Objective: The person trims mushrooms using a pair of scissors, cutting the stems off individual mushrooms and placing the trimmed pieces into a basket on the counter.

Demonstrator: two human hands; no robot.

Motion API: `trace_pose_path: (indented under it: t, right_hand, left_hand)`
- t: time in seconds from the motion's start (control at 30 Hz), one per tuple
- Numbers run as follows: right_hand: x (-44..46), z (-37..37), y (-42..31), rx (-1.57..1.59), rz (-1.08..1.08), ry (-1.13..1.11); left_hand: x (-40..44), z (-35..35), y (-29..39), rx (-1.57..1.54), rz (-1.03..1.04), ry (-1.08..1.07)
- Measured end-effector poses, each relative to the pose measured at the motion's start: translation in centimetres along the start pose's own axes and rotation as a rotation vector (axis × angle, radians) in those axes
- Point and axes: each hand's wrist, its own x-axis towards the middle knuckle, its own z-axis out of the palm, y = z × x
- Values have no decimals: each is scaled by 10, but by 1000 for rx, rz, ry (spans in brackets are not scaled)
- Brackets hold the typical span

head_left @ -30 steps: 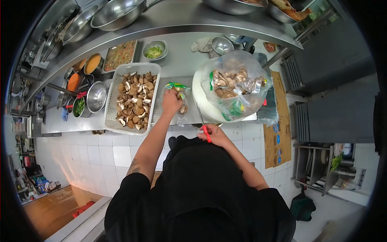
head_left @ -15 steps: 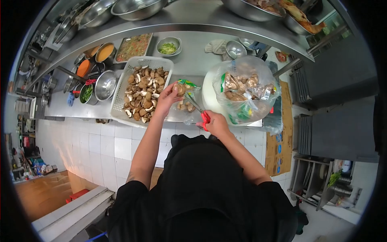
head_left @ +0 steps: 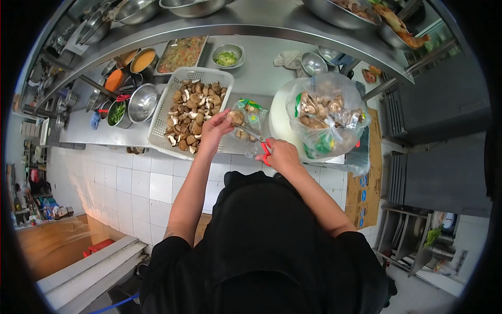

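Observation:
Pinched in the fingers of my left hand [head_left: 215,130] is a brown mushroom [head_left: 237,117]. My right hand [head_left: 283,155] grips red-handled scissors [head_left: 265,152], whose blades reach to the mushroom and look parted. Beneath both hands lies an opened clear plastic packet [head_left: 253,111] with green print and some mushrooms in it. Left of my left hand stands a white perforated basket [head_left: 156,131] full of mushrooms [head_left: 193,112], several showing pale cut faces. To the right, a large clear bag [head_left: 342,131] of packed mushrooms rests on a round white board [head_left: 282,118].
Behind the basket are a metal tray [head_left: 182,55] of chopped food and a bowl [head_left: 228,56] of green shreds. Pots of orange sauce [head_left: 143,60] and a steel bowl [head_left: 143,103] stand at left. A metal shelf [head_left: 251,32] spans overhead, with bowls on it.
The scissors' blades have come up to the mushroom in my left hand. More of the packet's top now shows behind it. The whole view has shifted slightly.

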Motion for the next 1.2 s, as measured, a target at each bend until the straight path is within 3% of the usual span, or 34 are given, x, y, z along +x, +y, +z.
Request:
trace_pose_path:
  t: [0.2, 0.43, 0.53, 0.6, 0.7, 0.93, 1.0, 1.13, 1.2]
  right_hand:
    - [12, -4, -12, 23, 99, -272]
    - [30, 28, -2, -13, 83, -373]
    - [27, 42, 5, 188, 136, -403]
    - [23, 48, 9, 541, 248, -527]
    - [16, 69, 32, 574, 45, -419]
    - [17, 42, 16, 508, 135, -288]
    - [20, 29, 5, 302, 77, -245]
    - [29, 49, 19, 378, 97, -294]
    - [29, 65, 30, 1115, 258, -591]
  left_hand:
    - [-6, 0, -13, 61, 22, 59]
    - [-1, -7, -36, 30, 52, 95]
    - [0, -14, -37, 14, -15, 142]
    - [2, -18, -41, 137, -15, 154]
    - [0, -21, -36, 185, 2, 180]
    - [-4, -16, -34, 308, 147, 172]
    - [-4, -14, -39, 436, 276, 142]
    - [-10, -7, -41, 312, 220, 135]
    - [-11, -9, -39, 66, 14, 156]
